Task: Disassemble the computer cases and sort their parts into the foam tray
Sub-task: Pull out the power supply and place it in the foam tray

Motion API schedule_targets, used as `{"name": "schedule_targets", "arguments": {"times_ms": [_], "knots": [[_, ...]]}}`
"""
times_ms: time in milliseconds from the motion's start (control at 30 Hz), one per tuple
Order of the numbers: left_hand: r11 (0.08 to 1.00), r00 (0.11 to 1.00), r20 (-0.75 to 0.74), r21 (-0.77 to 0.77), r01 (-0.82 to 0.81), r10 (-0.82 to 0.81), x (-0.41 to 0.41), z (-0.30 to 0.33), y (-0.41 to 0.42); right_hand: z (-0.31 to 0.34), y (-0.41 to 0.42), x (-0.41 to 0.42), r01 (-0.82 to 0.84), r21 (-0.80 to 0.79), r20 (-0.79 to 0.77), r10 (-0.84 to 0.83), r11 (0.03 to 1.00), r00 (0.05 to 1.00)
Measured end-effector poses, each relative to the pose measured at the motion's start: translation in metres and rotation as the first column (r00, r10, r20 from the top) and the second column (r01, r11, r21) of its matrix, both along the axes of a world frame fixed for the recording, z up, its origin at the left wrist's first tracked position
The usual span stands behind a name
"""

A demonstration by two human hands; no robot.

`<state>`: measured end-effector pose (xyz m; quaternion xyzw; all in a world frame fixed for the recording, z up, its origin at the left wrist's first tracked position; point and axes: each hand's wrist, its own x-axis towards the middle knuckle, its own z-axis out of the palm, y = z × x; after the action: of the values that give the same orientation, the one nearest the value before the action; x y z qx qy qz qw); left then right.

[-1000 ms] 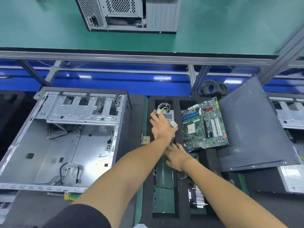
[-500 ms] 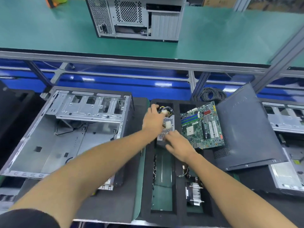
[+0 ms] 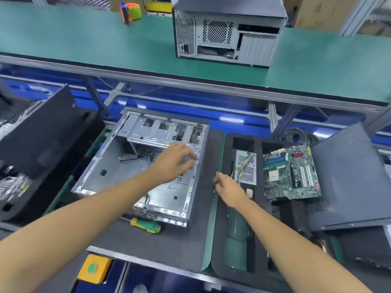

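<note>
An open silver computer case (image 3: 118, 172) lies on the grey mat, stripped to a few loose cables. My left hand (image 3: 175, 159) hovers over the case's right wall with fingers apart, holding nothing. To its right is the black foam tray (image 3: 220, 229). A perforated power supply (image 3: 246, 168) with its cable bundle sits in a tray slot. A green motherboard (image 3: 289, 172) lies beside it. My right hand (image 3: 228, 189) is at the tray's left rim, fingers curled near a small metal piece; whether it grips that piece is unclear.
A green-and-yellow screwdriver (image 3: 146, 226) lies at the case's front edge. A dark side panel (image 3: 349, 176) leans at the right. Another case (image 3: 226, 37) stands on the green belt beyond. A black case (image 3: 36, 144) is on the left, and a yellow button box (image 3: 94, 268) sits below the bench.
Both hands left the power supply, which now lies in its tray slot. My left hand moved left over the open case and my right hand drew back to the tray's left rim.
</note>
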<state>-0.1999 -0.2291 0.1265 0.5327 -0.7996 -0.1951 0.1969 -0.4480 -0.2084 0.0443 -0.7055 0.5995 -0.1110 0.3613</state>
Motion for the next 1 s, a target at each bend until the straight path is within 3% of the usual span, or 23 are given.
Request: {"name": "schedule_targets", "arguments": {"times_ms": [67, 167, 300, 400, 700, 867, 1000], "knots": [[1.000, 1.000, -0.030, -0.008, -0.001, 0.001, 0.022, -0.017, 0.020, -0.015, 0.003, 0.016, 0.161, 0.026, -0.020, -0.161, 0.987, 0.987], [0.998, 1.000, 0.002, 0.057, 0.028, -0.028, 0.041, -0.041, 0.036, -0.028, 0.003, 0.041, 0.461, 0.087, 0.010, -0.464, 0.883, 0.886], [0.992, 0.998, -0.025, 0.111, 0.056, -0.053, 0.050, -0.056, 0.039, -0.038, -0.005, 0.055, 0.614, 0.150, -0.097, -0.607, 0.775, 0.789], [0.995, 0.998, -0.058, 0.095, 0.034, -0.029, 0.050, -0.060, 0.038, -0.039, -0.012, 0.058, 0.576, 0.125, -0.240, -0.539, 0.808, 0.807], [0.993, 0.995, -0.096, 0.117, 0.019, -0.008, 0.051, -0.067, 0.035, -0.053, 0.034, 0.039, 0.594, 0.157, -0.302, -0.534, 0.789, 0.790], [0.991, 0.996, -0.094, 0.134, 0.018, -0.006, 0.050, -0.066, 0.038, -0.048, 0.041, 0.030, 0.412, 0.173, -0.459, -0.297, 0.895, 0.837], [0.992, 0.998, -0.055, 0.129, 0.011, -0.004, 0.051, -0.061, 0.039, -0.040, 0.036, 0.033, 0.261, 0.170, -0.572, -0.121, 0.950, 0.811]]}}
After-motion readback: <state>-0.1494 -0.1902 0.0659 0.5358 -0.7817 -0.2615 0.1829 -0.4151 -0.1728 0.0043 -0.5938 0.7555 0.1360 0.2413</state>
